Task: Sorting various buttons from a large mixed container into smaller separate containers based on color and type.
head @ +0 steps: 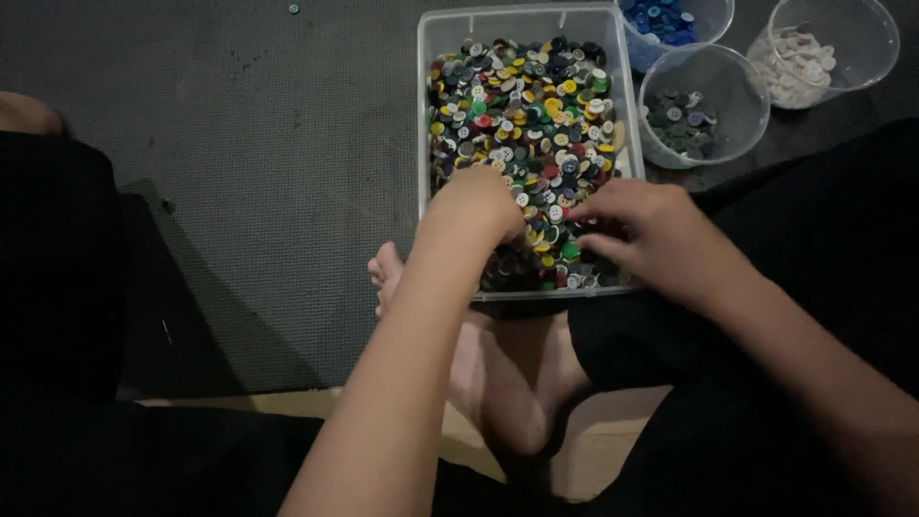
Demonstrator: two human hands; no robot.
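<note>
Resting both hands in mixed buttons (grip seemingly loose).

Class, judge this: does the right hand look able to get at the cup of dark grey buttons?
Probably yes. The right hand rests in the clear bin, and the cup of dark grey buttons stands open-topped just beyond it, with nothing between them.

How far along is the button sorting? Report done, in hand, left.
Done: three clear cups hold sorted buttons, blue, grey and white, each only partly filled. In hand: left hand and right hand are both in the clear bin. Left: most of it, since the bin is full of mixed buttons.
</note>
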